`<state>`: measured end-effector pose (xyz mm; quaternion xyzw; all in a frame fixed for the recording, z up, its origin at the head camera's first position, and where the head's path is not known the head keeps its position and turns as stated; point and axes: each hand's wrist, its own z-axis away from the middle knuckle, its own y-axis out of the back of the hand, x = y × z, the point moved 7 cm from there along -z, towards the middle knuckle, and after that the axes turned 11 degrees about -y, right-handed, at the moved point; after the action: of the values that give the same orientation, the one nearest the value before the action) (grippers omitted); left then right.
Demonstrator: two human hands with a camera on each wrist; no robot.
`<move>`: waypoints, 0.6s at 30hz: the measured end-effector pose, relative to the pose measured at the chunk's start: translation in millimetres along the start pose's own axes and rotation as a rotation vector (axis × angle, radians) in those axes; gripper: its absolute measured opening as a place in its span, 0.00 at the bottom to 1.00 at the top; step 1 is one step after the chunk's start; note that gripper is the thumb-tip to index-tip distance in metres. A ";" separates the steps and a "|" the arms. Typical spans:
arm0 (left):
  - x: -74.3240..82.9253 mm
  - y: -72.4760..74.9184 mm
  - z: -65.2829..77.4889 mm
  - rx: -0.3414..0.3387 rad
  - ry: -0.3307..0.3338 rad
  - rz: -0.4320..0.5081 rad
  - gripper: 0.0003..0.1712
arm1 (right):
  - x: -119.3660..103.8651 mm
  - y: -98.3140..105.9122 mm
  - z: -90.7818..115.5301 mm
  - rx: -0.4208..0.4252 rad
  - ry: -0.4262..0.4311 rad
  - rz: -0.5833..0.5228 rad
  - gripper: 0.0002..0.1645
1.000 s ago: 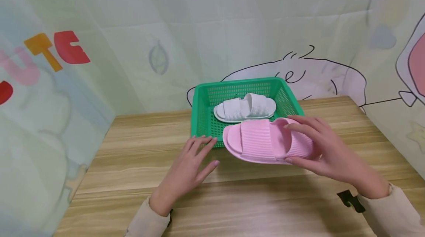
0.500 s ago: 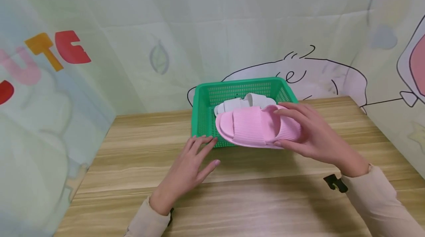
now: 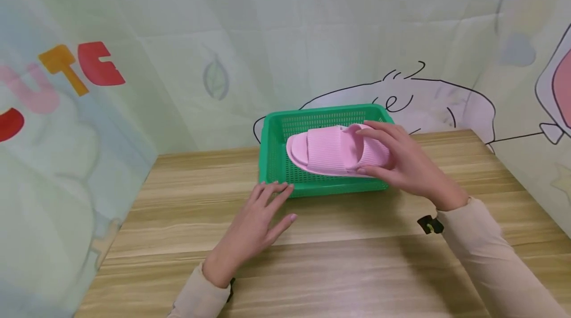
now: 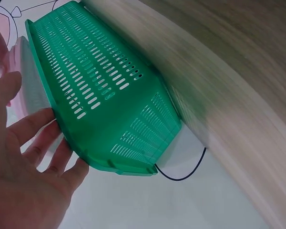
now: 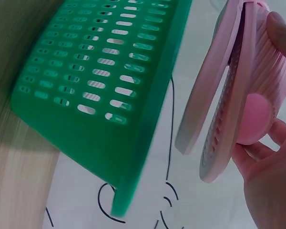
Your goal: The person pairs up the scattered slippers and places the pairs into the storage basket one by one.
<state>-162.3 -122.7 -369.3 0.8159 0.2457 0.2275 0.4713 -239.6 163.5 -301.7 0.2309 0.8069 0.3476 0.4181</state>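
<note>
My right hand (image 3: 401, 159) grips a pair of pink slippers (image 3: 327, 149) by the heel end, thumb on the near side and fingers on the far side. In the head view they appear over the green basket (image 3: 321, 189), toes to the left. The right wrist view shows two pink soles (image 5: 231, 95) close together, held beside the basket's rim. The white slippers are hidden behind the pink ones in the head view. My left hand (image 3: 245, 229) has its fingers loosely spread, with the fingertips at the basket's near left rim (image 4: 55, 112).
The basket stands on a wood-grain table (image 3: 214, 199), near its back edge. A pale printed cloth (image 3: 178, 50) with cartoon drawings and letters hangs behind the table and along its sides.
My right hand has carried the pink slippers forward and left, from the basket's near right corner to over the basket, covering the white slippers. The left hand has stayed at the rim.
</note>
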 end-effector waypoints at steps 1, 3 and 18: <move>-0.4 -0.5 0.0 -0.007 0.008 0.004 0.35 | 2.0 -1.9 -1.8 -0.002 -0.006 -0.005 0.45; -0.9 -0.9 0.2 -0.018 0.024 0.009 0.35 | 5.6 -5.9 -5.4 -0.004 -0.011 -0.017 0.45; -0.2 -1.4 -0.3 -0.012 0.032 0.014 0.36 | 35.2 -40.8 -20.2 -0.113 -0.119 -0.060 0.46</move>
<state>-162.8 -122.1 -370.4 0.8110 0.2461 0.2453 0.4707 -279.0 152.8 -342.3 0.2031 0.7662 0.3656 0.4879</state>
